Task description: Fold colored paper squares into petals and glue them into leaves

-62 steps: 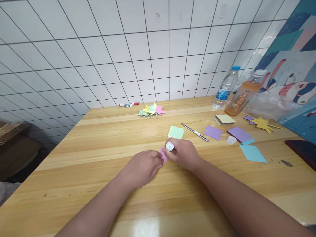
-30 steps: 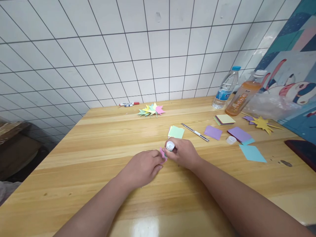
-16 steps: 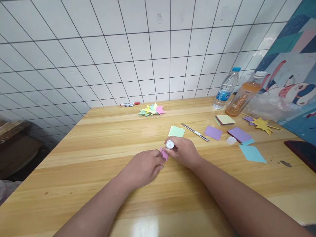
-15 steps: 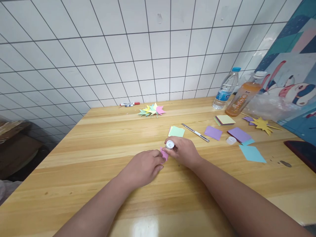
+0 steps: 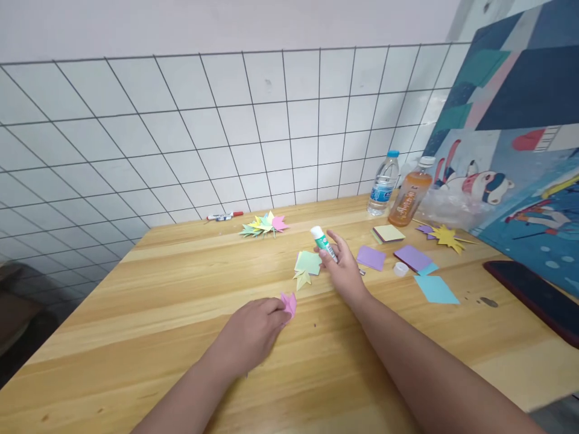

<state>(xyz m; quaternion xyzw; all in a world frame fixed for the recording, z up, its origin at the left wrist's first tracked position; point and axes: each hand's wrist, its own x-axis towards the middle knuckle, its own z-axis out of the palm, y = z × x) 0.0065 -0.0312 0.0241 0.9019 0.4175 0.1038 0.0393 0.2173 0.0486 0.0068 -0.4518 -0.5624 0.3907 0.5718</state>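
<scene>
Left hand (image 5: 256, 328): fingers closed over the near left edge of the folded pink paper (image 5: 288, 303), holding it low at the tabletop (image 5: 190, 289).
Pink paper: at the left fingertips, pointed far edge spread upward and uncovered.
Right hand (image 5: 341, 268): well apart from the left, clasped on the glue stick (image 5: 323, 241), which tilts with its white end up and to the left, clear of the pink paper.
Glue end: cannot be made out; the grip covers the lower part of the barrel.
Step in hand: judged to be gluing the pink piece, at a pause between touches of the stick.
Next move calls for: likely a steady left hold so the thin paper does not skid or crease, and either a light stroke of glue or freeing the right hand.
Pale yellow folded piece (image 5: 303, 279): between the hands, just beyond the pink paper, beside the green paper squares (image 5: 310, 263).
Loose cap (image 5: 400, 269): right of the right hand, near the purple stack (image 5: 412, 258) and blue square (image 5: 436, 289).
Folded-paper cluster (image 5: 265, 223): far side, beside the markers (image 5: 225, 216).
</scene>
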